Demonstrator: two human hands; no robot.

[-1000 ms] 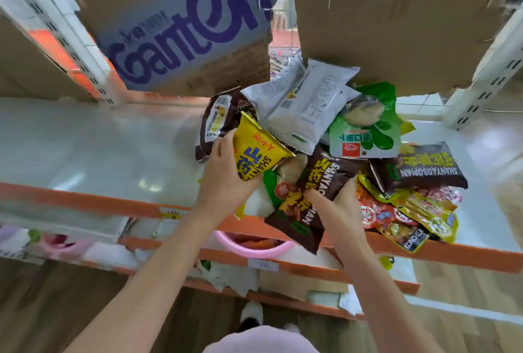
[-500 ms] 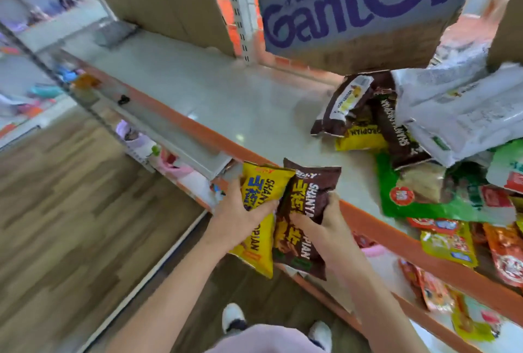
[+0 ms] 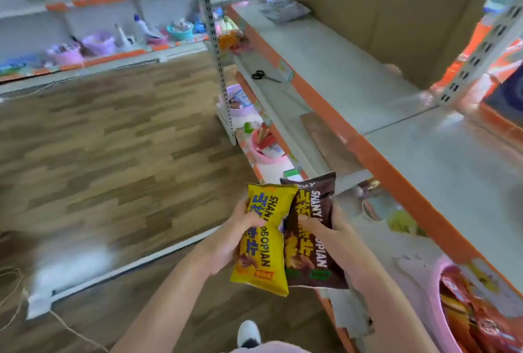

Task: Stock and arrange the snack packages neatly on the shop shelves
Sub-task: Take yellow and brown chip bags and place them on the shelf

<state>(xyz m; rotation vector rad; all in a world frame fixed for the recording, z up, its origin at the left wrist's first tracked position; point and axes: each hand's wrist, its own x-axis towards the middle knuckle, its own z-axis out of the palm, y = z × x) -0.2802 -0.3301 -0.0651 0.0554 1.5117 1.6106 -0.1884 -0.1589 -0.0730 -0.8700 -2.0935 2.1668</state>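
Long grey shelf [image 3: 353, 69] with orange front lip runs away on the right; its visible stretch carries no snack packs, only a flat grey item far back near the cardboard backing [image 3: 396, 13]. Judgement: stocking of this section not begun; both packs in hand remain to be placed and faced.

Wood floor [image 3: 113, 154] open to the left, wide room to step. Loose twine [image 3: 17, 290] lies on it, low left, a possible snag.

Narrower ledge below the shelf holds scissors [image 3: 261, 75] and a brown board [image 3: 328, 143]. Pink tub [image 3: 424, 290] of goods sits low right.

Yellow package [image 3: 263, 239] clamped in the left hand [image 3: 226, 242], thumb over its face. Brown package [image 3: 311, 236] gripped by the right hand [image 3: 336, 236]. Packs overlap side by side, upright, held off the shelf just short of the orange lip.
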